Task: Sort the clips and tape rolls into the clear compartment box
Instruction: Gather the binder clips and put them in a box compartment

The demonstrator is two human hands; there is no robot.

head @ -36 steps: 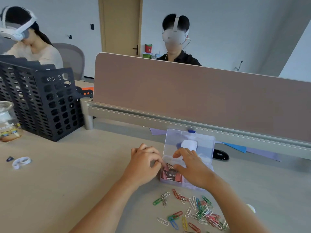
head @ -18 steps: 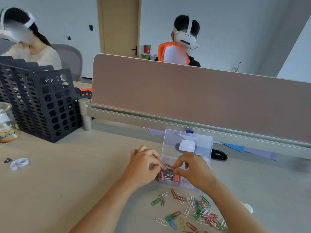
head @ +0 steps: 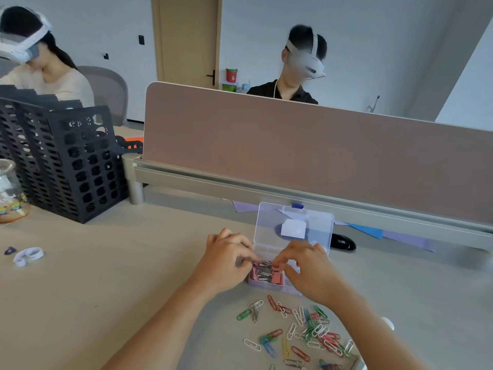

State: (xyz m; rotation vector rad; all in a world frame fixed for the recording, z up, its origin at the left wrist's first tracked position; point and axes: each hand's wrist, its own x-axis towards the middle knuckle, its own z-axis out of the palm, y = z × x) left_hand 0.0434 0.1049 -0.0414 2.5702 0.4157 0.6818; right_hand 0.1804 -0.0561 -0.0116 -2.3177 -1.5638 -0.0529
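A small clear compartment box (head: 293, 225) stands on the desk with its lid raised. Pink binder clips (head: 266, 273) with silver handles fill its left compartment. My left hand (head: 226, 260) and my right hand (head: 306, 268) meet over that compartment, and the curled fingertips of both pinch the handles of a binder clip on top of the pile. Several coloured paper clips (head: 301, 329) lie loose on the desk in front of the box. A white tape roll (head: 28, 255) lies far to the left. My right hand hides the box's right side.
A black mesh file rack (head: 66, 161) and a glass jar (head: 10, 196) stand at the back left. The brown desk divider (head: 293, 145) runs behind the box, with a black object (head: 342, 243) at its foot. Two people in headsets sit beyond.
My right hand has drawn back from lying over the box, so its fingertips now meet my left hand's over the binder clips. My left hand has barely moved.
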